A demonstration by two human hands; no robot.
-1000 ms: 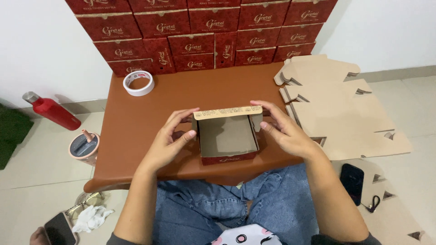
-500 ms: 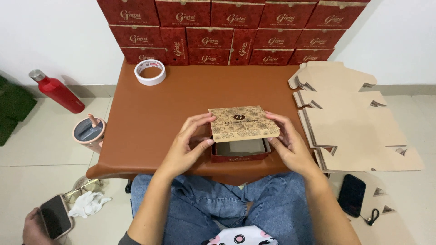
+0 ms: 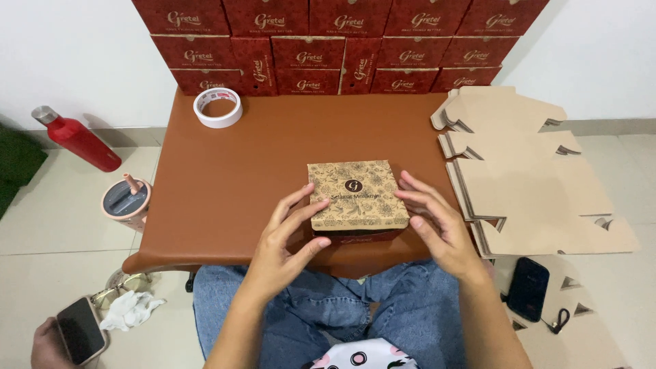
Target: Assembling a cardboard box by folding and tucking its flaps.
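On the brown table (image 3: 225,178) by stacked red boxes (image 3: 328,41), 2 open-gripped hands, left hand (image 3: 283,249) and right hand (image 3: 437,225), flank a closed patterned box (image 3: 355,195).

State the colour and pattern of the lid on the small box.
Tan lid with dark floral print, seen in the head view.

A small square box (image 3: 357,198) with a tan patterned lid and dark red base is sitting near the front edge of the brown table. Dark red cartons (image 3: 328,44) with pale lettering are standing stacked in rows along the wall. Flat tan box blanks (image 3: 533,171) are lying piled at right. A dark-screened phone (image 3: 527,288) is lying below them; another phone (image 3: 80,331) is showing at lower left.
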